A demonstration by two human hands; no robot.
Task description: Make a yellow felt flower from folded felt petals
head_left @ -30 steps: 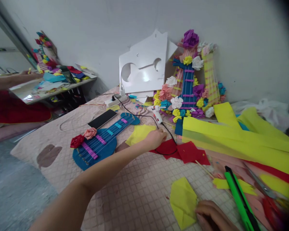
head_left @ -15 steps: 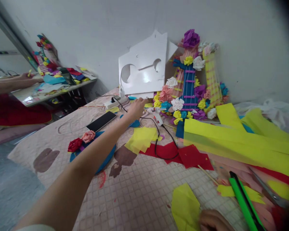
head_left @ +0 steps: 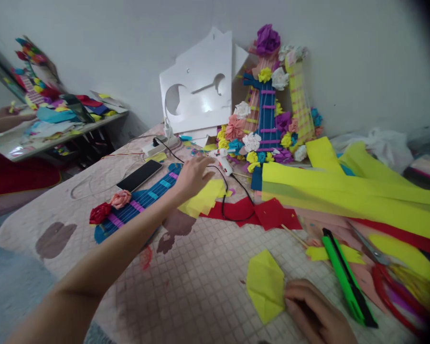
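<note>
My left hand (head_left: 195, 177) reaches across the table, fingers stretched forward and thumb apart, with nothing visible in it. It hovers close to a white glue gun (head_left: 223, 160) and over the edge of some thin yellow sheets (head_left: 204, 197). Under the forearm lies a blue guitar-shaped piece (head_left: 148, 196) with purple and light-blue strips, strings and two paper roses. Lower right, my right hand (head_left: 317, 310) rests with fingers curled beside a folded yellow paper piece (head_left: 265, 286); the inside of its fingers is hidden. A green utility knife (head_left: 347, 279) lies to its right.
Red-handled scissors (head_left: 394, 291) lie at far right, below long yellow paper strips (head_left: 344, 188). Red paper squares (head_left: 272, 213) sit under the glue gun's cord. Decorated paper guitars (head_left: 268, 114) and white boards (head_left: 200, 86) lean on the wall. A phone (head_left: 139, 175) is at left.
My left hand has drawn back a little toward me, uncovering more of the blue guitar. The view has shifted, and more of my right hand shows beside the folded yellow paper.
</note>
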